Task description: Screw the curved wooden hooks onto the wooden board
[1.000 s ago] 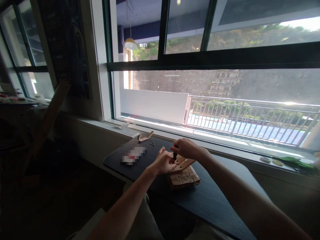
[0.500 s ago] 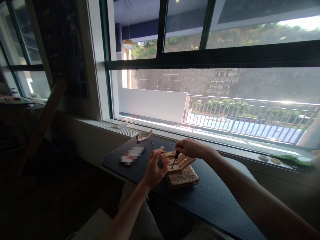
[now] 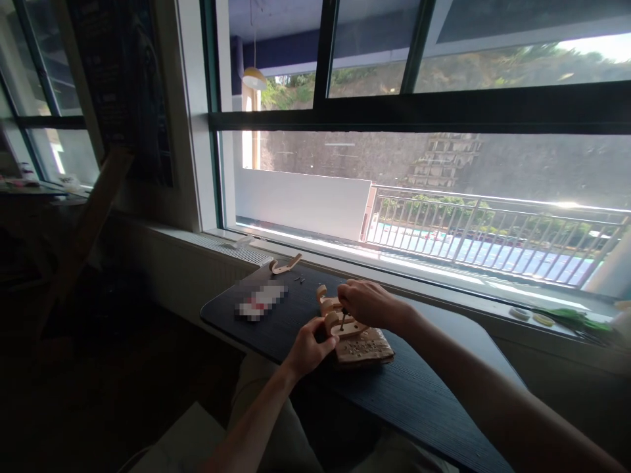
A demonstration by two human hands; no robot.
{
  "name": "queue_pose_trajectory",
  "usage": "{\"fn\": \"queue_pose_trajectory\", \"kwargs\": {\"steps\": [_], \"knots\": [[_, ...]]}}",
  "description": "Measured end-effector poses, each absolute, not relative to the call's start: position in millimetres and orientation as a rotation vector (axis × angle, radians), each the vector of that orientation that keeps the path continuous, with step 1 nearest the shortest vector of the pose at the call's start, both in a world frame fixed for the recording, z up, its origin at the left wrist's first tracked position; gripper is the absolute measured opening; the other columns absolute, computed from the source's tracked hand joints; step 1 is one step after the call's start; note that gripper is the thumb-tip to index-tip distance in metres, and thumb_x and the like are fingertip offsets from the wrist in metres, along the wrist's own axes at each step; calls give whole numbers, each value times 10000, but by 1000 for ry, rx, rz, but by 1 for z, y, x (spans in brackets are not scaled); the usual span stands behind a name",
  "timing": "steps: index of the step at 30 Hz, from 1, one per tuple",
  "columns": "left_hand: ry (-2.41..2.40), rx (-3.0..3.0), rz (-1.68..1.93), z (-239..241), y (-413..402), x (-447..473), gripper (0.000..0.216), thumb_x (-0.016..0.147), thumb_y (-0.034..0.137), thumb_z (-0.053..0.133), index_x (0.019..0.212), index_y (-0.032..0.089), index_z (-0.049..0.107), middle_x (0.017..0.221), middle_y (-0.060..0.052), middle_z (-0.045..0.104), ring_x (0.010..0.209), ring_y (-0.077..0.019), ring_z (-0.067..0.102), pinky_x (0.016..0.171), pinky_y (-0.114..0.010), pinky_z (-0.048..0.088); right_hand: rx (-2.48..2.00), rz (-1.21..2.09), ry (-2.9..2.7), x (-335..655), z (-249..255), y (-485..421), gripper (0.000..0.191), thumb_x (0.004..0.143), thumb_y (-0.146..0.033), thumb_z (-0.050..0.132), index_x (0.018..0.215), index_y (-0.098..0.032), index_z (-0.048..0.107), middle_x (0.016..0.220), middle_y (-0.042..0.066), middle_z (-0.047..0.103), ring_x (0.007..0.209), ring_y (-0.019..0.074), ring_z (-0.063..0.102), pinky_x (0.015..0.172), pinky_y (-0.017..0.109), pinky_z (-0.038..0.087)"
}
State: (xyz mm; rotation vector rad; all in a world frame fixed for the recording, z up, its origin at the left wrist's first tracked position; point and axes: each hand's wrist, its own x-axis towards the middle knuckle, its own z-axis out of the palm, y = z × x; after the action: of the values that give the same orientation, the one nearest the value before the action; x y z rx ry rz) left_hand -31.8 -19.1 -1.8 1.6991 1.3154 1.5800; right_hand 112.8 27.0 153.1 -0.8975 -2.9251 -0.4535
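My right hand is closed around a screwdriver; its thin shaft points down at a light wooden piece with a curled end. The hand covers most of the handle. Thumb and fingers of my left hand pinch the curled end of that same piece. Behind it lies a similar curved wooden piece, partly covered by my right hand. Both rest on or against a brown slab whose top is dotted with small marks.
On the dark table, a blurred-out flat object lies to the left. Behind it are a few small screws and another curved wooden piece. A window ledge runs along the back, with green stalks at right.
My left hand has dropped slightly, and its raised fingers now close on the curled end. My right hand has shifted a little left and down with the screwdriver, which stands more upright.
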Motion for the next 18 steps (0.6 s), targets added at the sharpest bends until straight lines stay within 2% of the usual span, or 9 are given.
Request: {"fn": "queue_pose_trajectory", "kwargs": {"steps": [6, 11, 14, 18], "knots": [[1315, 1697, 1540, -3, -19, -30, 181, 739, 252, 590, 887, 152, 619, 855, -25, 660, 809, -158, 597, 763, -265, 463, -1052, -515, -2866, 90, 150, 21, 250, 895, -326, 340, 962, -177, 529, 839, 84, 659, 781, 207, 628, 618, 262, 376], [1315, 1651, 1550, 0, -21, -29, 197, 744, 270, 583, 906, 164, 616, 881, -30, 672, 824, -171, 609, 767, -274, 471, -1104, -433, -2847, 83, 152, 20, 263, 883, -366, 369, 1019, -184, 500, 837, 76, 669, 788, 206, 632, 620, 262, 372], [1323, 1639, 1562, 1, -21, -29, 194, 742, 274, 583, 899, 164, 614, 867, -24, 669, 818, -168, 606, 766, -273, 470, -1071, -421, -2865, 91, 157, 22, 239, 856, -362, 411, 998, -199, 512, 855, 65, 666, 790, 204, 625, 615, 261, 361], [1315, 1601, 1568, -1, -20, -30, 174, 731, 275, 596, 863, 161, 606, 814, -10, 657, 770, -151, 596, 719, -250, 469, -1082, -378, -2910, 102, 160, 27, 204, 870, -305, 373, 937, -201, 535, 872, 61, 661, 781, 178, 615, 610, 250, 343]]}}
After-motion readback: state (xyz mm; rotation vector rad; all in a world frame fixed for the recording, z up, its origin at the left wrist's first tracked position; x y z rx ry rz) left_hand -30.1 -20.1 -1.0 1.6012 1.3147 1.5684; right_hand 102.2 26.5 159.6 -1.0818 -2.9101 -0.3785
